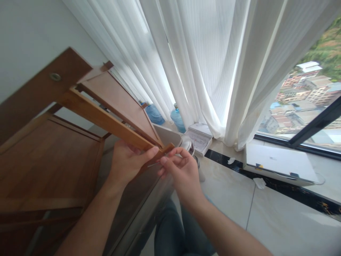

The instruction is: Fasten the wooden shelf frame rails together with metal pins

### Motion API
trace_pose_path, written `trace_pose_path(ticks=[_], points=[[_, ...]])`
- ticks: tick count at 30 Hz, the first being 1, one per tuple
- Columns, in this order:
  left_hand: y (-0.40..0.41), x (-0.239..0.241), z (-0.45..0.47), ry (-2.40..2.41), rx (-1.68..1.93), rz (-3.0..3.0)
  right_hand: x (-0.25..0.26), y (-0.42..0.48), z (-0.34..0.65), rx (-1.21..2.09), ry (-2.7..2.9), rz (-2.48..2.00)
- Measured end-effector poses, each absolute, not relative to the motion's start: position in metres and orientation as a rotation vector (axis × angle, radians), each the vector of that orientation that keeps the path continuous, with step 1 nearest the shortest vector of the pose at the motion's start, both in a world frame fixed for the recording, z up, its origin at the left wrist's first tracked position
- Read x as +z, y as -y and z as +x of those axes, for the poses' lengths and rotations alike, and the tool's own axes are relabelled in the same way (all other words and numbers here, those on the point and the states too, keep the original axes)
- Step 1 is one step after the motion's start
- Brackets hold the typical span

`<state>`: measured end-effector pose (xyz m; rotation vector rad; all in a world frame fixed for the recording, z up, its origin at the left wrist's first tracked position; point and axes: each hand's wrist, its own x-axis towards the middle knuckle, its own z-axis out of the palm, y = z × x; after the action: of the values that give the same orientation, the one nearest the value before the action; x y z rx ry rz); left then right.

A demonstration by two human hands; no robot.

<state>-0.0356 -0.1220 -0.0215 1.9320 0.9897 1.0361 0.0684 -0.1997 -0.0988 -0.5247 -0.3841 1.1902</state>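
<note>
My left hand (126, 161) is closed around a narrow light-brown wooden rail (106, 122), its thumb lying along the top near the rail's far end. At that end my right hand (182, 169) has its fingertips pinched together. Something thin and small may be between them, but I cannot make it out. The rail belongs to a brown wooden frame with flat panels (114, 94). A thick wooden post (48, 85) at the upper left has a round metal fitting (55, 76) in it.
Blue water jugs (177, 119) stand behind the frame by the white curtains (202, 71). An open white box (198, 138) sits on the floor, and a flat white box (279, 163) lies by the window. Paper scraps (259, 183) are on the tiles.
</note>
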Motion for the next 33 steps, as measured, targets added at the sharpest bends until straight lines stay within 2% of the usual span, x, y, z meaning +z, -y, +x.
trace_pose_path(ticks=[15,27,33], points=[[0.125,-0.025,-0.041,-0.944,1.05,1.947,-0.109,0.2,0.059,1.23,0.315,-0.402],[0.124,-0.032,-0.039,-0.953,1.026,1.92,-0.121,0.196,0.059,1.49,0.018,-0.233],[0.121,-0.039,-0.037,-0.95,1.007,1.926,-0.128,0.198,0.057,1.265,0.216,-0.435]])
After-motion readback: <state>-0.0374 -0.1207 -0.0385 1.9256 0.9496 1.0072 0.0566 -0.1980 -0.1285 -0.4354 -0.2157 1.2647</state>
